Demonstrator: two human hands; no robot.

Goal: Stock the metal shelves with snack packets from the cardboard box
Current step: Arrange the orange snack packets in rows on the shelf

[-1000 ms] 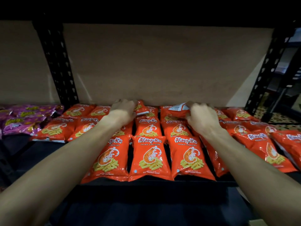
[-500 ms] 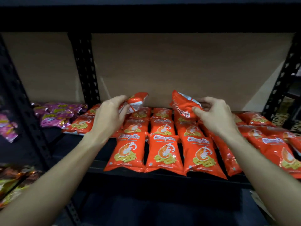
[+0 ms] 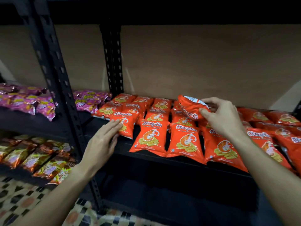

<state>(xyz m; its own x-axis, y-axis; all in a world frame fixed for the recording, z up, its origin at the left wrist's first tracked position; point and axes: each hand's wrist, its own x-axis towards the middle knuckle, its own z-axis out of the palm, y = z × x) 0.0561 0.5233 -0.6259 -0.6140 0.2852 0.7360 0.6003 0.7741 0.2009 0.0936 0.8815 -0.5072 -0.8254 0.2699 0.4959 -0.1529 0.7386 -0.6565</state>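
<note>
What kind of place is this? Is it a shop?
Likely a shop or stockroom: black metal shelves hold neat rows of identical orange prawn cracker packets, with pink snack packets beside them.

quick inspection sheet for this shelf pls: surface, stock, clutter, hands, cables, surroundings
Surface: black metal shelf, with a brown backing board behind it.
Job's things: orange prawn cracker packets lie in overlapping rows front to back; the cardboard box is not in view.
Clutter: nothing seen.
Hands: left hand rests straight fingers on the leftmost front packet; right hand pinches a raised packet above the rows.
Cables: nothing seen.
Surroundings: pink packets on the neighbouring shelf, brown packets one level lower, patterned floor.
</note>
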